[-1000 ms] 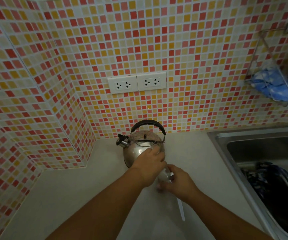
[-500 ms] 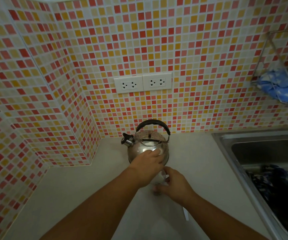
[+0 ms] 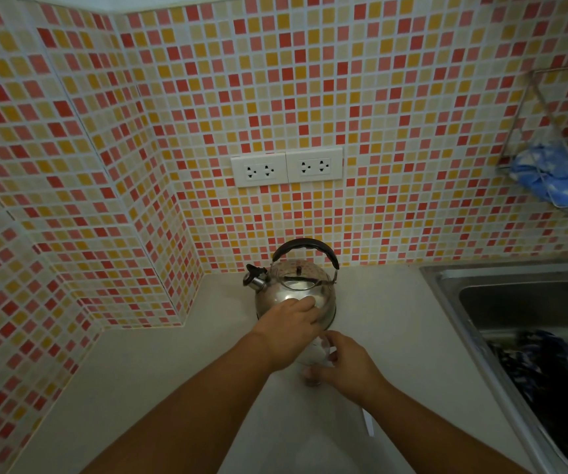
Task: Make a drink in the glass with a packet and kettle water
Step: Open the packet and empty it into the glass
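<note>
Here, in the head view, both hands meet over the glass, which stands on the counter just in front of the kettle. The left hand covers the glass top, fingers curled down together; whether they pinch the packet cannot be told, since the packet is hidden. The right hand wraps the glass from the side, fingers closed around its wall, thumb near the base. Since a second ago the hands have barely shifted; only the camera has tilted. That suggests the packet step is still under way, and the kettle stands untouched beside the sink, so pouring remains.
</note>
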